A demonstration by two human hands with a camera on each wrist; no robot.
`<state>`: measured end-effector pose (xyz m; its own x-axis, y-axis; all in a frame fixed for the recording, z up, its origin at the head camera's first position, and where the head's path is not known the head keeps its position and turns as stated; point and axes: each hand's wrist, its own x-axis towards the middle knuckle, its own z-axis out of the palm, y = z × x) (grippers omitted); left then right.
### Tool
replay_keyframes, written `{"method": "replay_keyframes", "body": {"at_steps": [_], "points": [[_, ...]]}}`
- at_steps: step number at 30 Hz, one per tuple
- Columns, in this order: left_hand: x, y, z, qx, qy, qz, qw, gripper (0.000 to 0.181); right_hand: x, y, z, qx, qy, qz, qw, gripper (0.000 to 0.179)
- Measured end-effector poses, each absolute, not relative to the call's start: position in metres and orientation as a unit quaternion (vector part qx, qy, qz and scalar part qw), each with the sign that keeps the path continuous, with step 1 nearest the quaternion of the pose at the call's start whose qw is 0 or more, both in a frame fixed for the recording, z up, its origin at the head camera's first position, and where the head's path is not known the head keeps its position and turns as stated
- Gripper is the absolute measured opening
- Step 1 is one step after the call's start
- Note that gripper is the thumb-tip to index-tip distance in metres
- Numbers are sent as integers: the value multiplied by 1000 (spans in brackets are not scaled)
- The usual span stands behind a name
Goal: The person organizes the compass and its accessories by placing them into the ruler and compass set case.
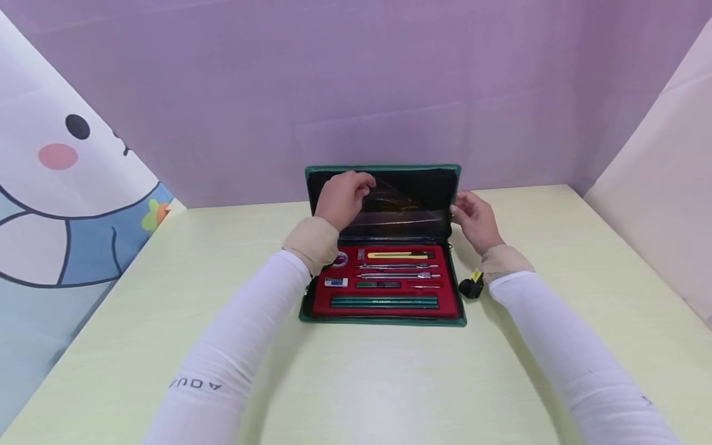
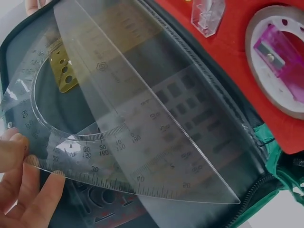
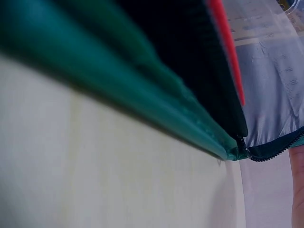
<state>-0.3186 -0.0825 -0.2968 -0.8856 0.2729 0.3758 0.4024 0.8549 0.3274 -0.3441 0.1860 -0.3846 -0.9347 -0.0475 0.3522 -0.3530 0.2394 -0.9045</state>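
A green zip case (image 1: 384, 321) stands open on the table, its lid raised at the back. My left hand (image 1: 342, 194) reaches in front of the lid and pinches a clear set square (image 2: 114, 166) with a protractor cut-out by its edge. Behind it, in the lid's clear pocket, show a yellow-tinted template (image 2: 64, 71) and other clear templates. At the lid's right edge, my right hand (image 1: 475, 219) grips the border with the thumb in front. Only a finger (image 3: 298, 185) of that hand shows in the right wrist view.
The red tray (image 1: 319, 303) of the case holds a yellow cutter (image 1: 397, 254), compasses (image 1: 397, 275), an eraser (image 1: 336, 282), green pencils (image 1: 384, 302) and a round container with a purple sharpener (image 2: 285, 61). A black-and-yellow tape measure (image 1: 471, 287) lies beside the right wrist.
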Motion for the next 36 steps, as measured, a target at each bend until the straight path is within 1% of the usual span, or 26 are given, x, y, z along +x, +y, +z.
{"method": "replay_keyframes", "body": {"at_steps": [9, 16, 21, 28, 30, 32, 34, 36], "points": [[-320, -82, -308, -179, -953, -200, 139, 21, -341, 188, -384, 163, -745, 633, 136, 12], [-319, -77, -313, -175, -962, -168, 127, 22, -343, 188, -384, 136, -773, 606, 128, 19], [-317, -73, -314, -172, -968, -140, 120, 23, -345, 188, -385, 139, -767, 615, 122, 21], [-316, -77, -314, -173, -962, -169, 127, 26, -345, 187, -387, 149, -756, 626, 120, 21], [-314, -79, -313, -175, -961, -166, 135, 29, -344, 187, -388, 153, -753, 629, 119, 20], [-313, -81, -311, -179, -959, -152, 157, 30, -344, 187, -388, 158, -748, 634, 118, 18], [-312, -84, -307, -187, -954, -133, 194, 30, -344, 188, -388, 165, -740, 642, 116, 16], [-310, -87, -301, -197, -943, -115, 243, 28, -344, 189, -388, 171, -735, 647, 114, 14]]}}
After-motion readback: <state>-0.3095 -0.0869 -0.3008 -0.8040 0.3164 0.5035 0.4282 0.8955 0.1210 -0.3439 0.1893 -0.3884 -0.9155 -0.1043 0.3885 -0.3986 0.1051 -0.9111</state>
